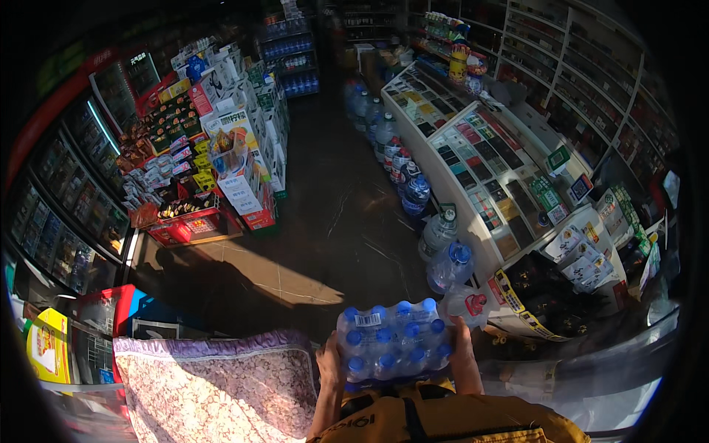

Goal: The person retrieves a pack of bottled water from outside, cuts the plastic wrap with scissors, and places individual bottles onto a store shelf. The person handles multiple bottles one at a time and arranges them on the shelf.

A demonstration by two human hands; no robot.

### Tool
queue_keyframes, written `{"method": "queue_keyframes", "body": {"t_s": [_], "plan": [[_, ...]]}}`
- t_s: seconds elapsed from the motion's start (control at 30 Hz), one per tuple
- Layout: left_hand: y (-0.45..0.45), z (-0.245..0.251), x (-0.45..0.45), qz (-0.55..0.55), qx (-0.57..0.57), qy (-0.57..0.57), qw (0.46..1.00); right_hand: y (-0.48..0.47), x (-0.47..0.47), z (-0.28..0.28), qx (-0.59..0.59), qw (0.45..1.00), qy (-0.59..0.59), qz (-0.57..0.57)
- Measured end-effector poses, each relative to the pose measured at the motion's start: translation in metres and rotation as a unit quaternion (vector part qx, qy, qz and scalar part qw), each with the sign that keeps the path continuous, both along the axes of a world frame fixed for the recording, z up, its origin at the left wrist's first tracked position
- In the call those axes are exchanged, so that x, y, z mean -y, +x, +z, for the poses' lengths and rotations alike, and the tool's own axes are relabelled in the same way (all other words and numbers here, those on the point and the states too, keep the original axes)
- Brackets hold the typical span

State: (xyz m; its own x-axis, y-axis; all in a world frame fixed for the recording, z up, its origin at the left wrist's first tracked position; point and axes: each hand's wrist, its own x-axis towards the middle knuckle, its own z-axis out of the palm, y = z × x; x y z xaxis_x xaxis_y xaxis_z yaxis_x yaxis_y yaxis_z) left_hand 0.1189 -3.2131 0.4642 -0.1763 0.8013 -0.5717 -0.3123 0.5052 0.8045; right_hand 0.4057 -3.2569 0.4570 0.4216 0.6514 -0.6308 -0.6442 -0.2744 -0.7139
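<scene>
A shrink-wrapped pack of water bottles (394,343) with blue caps is held in front of my yellow jacket (443,415), low in the head view. My left hand (330,360) grips its left side, and my right hand (462,346) grips its right side. Just beyond my right hand is a clear plastic jug with a red cap (475,304). Fingers under the pack are hidden.
Large water bottles (415,194) line the base of a glass display counter (487,177) on the right. Stacked cartons (243,133) and a red snack stand (194,224) are at the left. A floral quilted cover (216,387) lies beside my left arm.
</scene>
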Motion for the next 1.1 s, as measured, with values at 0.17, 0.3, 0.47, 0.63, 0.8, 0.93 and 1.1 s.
{"method": "queue_keyframes", "body": {"t_s": [0.17, 0.3, 0.47, 0.63, 0.8, 0.93, 1.1], "plan": [[0.014, 0.010, -0.167, 0.072, -0.014, -0.013, 0.997, 0.016, -0.190, -0.007, -0.001, 0.997, -0.029, 0.070], [0.018, 0.014, -0.300, 0.095, -0.020, 0.049, 0.994, 0.029, -0.338, -0.027, -0.024, 0.997, 0.039, 0.066], [0.029, 0.000, -0.493, 0.103, -0.023, 0.019, 0.994, 0.042, -0.524, -0.061, -0.087, 0.994, 0.035, 0.062], [0.061, 0.008, -0.692, 0.018, 0.000, -0.006, 1.000, 0.071, -0.689, -0.039, -0.068, 0.998, 0.002, 0.004], [0.110, 0.012, -0.885, -0.011, -0.026, 0.028, 0.999, 0.105, -0.861, -0.027, -0.044, 0.997, 0.039, -0.054], [0.137, 0.012, -1.041, 0.029, -0.019, 0.040, 0.999, 0.136, -1.035, -0.035, -0.042, 0.998, 0.054, -0.014], [0.143, 0.023, -1.188, 0.114, 0.016, 0.011, 0.993, 0.147, -1.230, -0.022, -0.013, 0.998, 0.017, 0.059]]}}
